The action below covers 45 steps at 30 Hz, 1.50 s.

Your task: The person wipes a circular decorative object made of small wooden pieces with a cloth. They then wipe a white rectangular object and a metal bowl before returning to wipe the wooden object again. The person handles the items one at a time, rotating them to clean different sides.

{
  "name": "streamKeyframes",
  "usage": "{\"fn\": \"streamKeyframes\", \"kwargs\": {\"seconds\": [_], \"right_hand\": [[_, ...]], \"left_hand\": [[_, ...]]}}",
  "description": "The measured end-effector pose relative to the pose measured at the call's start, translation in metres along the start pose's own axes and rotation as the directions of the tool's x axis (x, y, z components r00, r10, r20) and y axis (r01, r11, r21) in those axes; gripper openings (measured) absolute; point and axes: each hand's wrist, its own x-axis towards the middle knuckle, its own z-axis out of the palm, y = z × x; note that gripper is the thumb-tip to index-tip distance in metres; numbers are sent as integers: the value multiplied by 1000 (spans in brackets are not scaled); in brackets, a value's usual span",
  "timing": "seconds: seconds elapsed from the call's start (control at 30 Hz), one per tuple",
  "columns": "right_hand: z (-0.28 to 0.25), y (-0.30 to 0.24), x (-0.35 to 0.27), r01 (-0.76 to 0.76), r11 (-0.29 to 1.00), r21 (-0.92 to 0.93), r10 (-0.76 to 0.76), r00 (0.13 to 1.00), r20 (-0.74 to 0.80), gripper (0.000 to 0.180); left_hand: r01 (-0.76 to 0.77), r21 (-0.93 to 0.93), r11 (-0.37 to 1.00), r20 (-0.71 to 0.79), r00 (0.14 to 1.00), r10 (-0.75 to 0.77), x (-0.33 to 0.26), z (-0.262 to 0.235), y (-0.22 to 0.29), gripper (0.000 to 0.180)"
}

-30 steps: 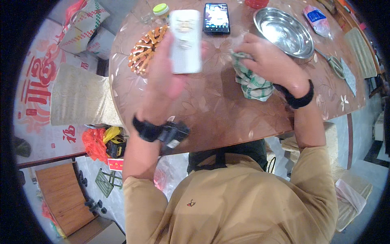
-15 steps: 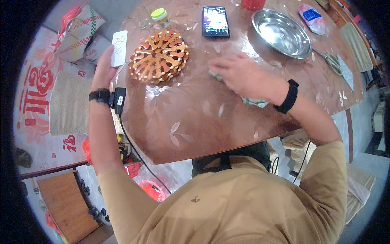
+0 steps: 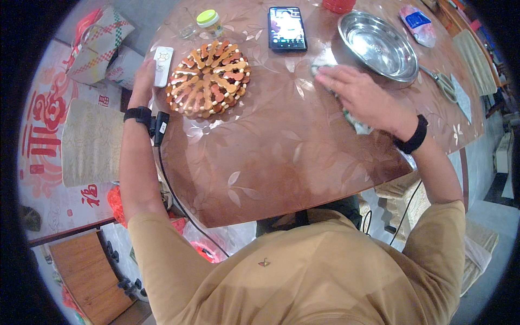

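My left hand (image 3: 143,82) is at the table's left edge, closed on a slim white case (image 3: 162,66) with small drawings on it; some fingers are hidden. Close by lies a round wooden trivet (image 3: 208,78) of brown slats and pale beads. My right hand (image 3: 365,97) rests palm down over a white and green cloth (image 3: 357,123), pressing it on the brown table (image 3: 271,157). Most of the cloth is covered by the hand.
A phone with a lit screen (image 3: 287,30) lies at the far middle. A lidded jar (image 3: 209,21) stands behind the trivet. At the right are a steel basin (image 3: 379,47), scissors (image 3: 445,85) and a plastic packet (image 3: 418,26). A cable (image 3: 176,197) hangs from my left wrist.
My right hand has slid to the right over the table with the cloth. The white case has shifted slightly toward the trivet, with my left hand still at it.
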Motion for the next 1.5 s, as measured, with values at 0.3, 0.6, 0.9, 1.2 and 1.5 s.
{"fn": "streamKeyframes", "kwargs": {"seconds": [0.3,0.6,0.9,1.2,1.5], "right_hand": [[-6,34,-12,-46,997,-68,40,996,-80,53],[9,46,-16,-160,974,-161,157,987,-27,53],[-13,-1,-4,-7,998,61,1,995,99,60],[-34,-25,-31,-55,954,294,-27,963,269,79],[-38,-1,-62,-151,980,127,142,987,80,52]], "left_hand": [[-153,456,877,20,987,161,-6,-8,7,45],[-307,436,846,280,940,197,-76,30,64,58],[-408,524,748,362,901,238,-138,35,116,69],[-747,479,462,480,663,575,-199,60,115,74],[-687,510,518,470,727,501,-208,51,136,56]]}}
